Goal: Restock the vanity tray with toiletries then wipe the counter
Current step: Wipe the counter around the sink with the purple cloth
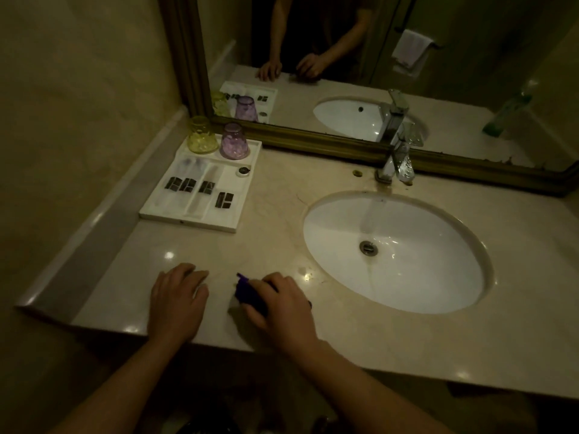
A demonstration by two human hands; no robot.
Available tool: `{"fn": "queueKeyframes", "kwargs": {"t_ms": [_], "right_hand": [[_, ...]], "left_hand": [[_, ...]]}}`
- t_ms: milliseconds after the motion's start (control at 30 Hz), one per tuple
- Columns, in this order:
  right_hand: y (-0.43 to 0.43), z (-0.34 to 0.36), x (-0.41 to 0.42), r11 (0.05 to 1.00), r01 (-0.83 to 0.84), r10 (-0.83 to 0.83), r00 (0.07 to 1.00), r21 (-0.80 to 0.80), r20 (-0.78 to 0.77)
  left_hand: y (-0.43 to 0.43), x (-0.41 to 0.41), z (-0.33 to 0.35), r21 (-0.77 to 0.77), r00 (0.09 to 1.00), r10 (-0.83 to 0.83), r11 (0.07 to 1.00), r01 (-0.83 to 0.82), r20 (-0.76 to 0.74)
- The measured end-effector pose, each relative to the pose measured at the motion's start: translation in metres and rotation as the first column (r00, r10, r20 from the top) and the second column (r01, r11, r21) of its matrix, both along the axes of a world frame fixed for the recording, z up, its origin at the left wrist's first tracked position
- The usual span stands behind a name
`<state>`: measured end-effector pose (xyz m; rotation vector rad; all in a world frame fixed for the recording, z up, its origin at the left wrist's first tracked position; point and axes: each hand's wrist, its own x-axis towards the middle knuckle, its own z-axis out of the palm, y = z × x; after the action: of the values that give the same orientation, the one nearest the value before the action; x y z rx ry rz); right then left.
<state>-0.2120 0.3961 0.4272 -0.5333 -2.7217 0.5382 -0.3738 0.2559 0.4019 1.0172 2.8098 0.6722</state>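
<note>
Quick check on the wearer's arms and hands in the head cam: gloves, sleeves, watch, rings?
Both bare. The left hand and right hand wear no gloves, and no rings show in this dim light. Both forearms are uncovered up to the frame's lower edge, with no watch or wristband at either wrist. The mirror reflection hints at a dark short sleeve on one upper arm, too dim to be sure.

no readable text, dark packet labels (200,187) (too blurred)

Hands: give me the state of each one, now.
Left hand: open, flat on the counter, holding nothing.
Right hand: closed on a purple cloth, pressed to the counter.
</note>
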Motion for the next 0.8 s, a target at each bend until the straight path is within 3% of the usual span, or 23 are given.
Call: {"fn": "queueKeyframes", "kwargs": {"t_ms": [100, 300, 400, 433, 467, 500, 533, 567, 600, 633, 667, 733, 800], "right_hand": [[0.036, 0.003, 0.000, 0.998, 0.025, -0.025, 1.000, 0.053, 0.000], [0.075, -0.005, 0.039, 0.998, 0.064, -0.067, 0.990, 0.030, 0.127], [0.052, -0.011, 0.079, 0.992, -0.125, 0.125, 0.982, -0.012, 0.145], [0.041, -0.010, 0.089, 0.981, -0.167, 0.182, 0.966, -0.095, 0.183], [0.027, -0.009, 0.099, 0.975, -0.201, 0.217, 0.945, -0.089, 0.245], [0.023, -0.004, 0.107, 0.951, -0.305, 0.258, 0.870, 0.046, 0.420], [0.015, -0.016, 0.110, 0.900, -0.418, 0.434, 0.885, -0.122, 0.171], [0.010, -0.032, 0.106, 0.837, -0.515, 0.538, 0.836, -0.183, 0.110], [0.005, -0.021, 0.088, 0.808, -0.452, 0.444, 0.889, -0.378, -0.113], [0.006, -0.024, 0.066, 0.778, -0.627, 0.628, 0.776, -0.034, 0.063], [0.007, -0.009, 0.051, 0.763, -0.647, 0.647, 0.761, -0.018, 0.053], [0.023, 0.010, 0.018, 0.821, -0.495, 0.512, 0.859, -0.283, -0.015], [0.040, 0.016, -0.011, 0.861, -0.448, 0.455, 0.890, -0.241, -0.029]], "left_hand": [[-0.002, 0.000, 0.002, -0.014, 1.000, 0.019, 1.000, -0.019, -0.019], [-0.021, 0.004, -0.011, -0.229, 0.989, 0.129, 0.963, -0.142, -0.070], [-0.017, 0.004, -0.016, -0.250, 0.986, 0.156, 0.954, -0.168, -0.065], [-0.015, 0.004, -0.017, -0.252, 0.983, 0.170, 0.951, -0.182, -0.067], [-0.015, 0.004, -0.018, -0.254, 0.981, 0.180, 0.947, -0.194, -0.076], [-0.015, 0.004, -0.018, -0.247, 0.978, 0.189, 0.947, -0.206, -0.089], [-0.015, 0.004, -0.017, -0.228, 0.976, 0.197, 0.950, -0.214, -0.096], [-0.016, 0.004, -0.017, -0.203, 0.976, 0.201, 0.955, -0.216, -0.088], [-0.017, 0.005, -0.016, -0.179, 0.976, 0.204, 0.960, -0.215, -0.074], [-0.018, 0.004, -0.014, -0.166, 0.975, 0.214, 0.961, -0.223, -0.066], [-0.018, 0.004, -0.013, -0.173, 0.968, 0.238, 0.953, -0.248, -0.072], [-0.018, 0.004, -0.012, -0.236, 0.943, 0.318, 0.913, -0.333, -0.100], [-0.017, 0.005, -0.013, -0.308, 0.912, 0.394, 0.859, -0.408, -0.109]]}}
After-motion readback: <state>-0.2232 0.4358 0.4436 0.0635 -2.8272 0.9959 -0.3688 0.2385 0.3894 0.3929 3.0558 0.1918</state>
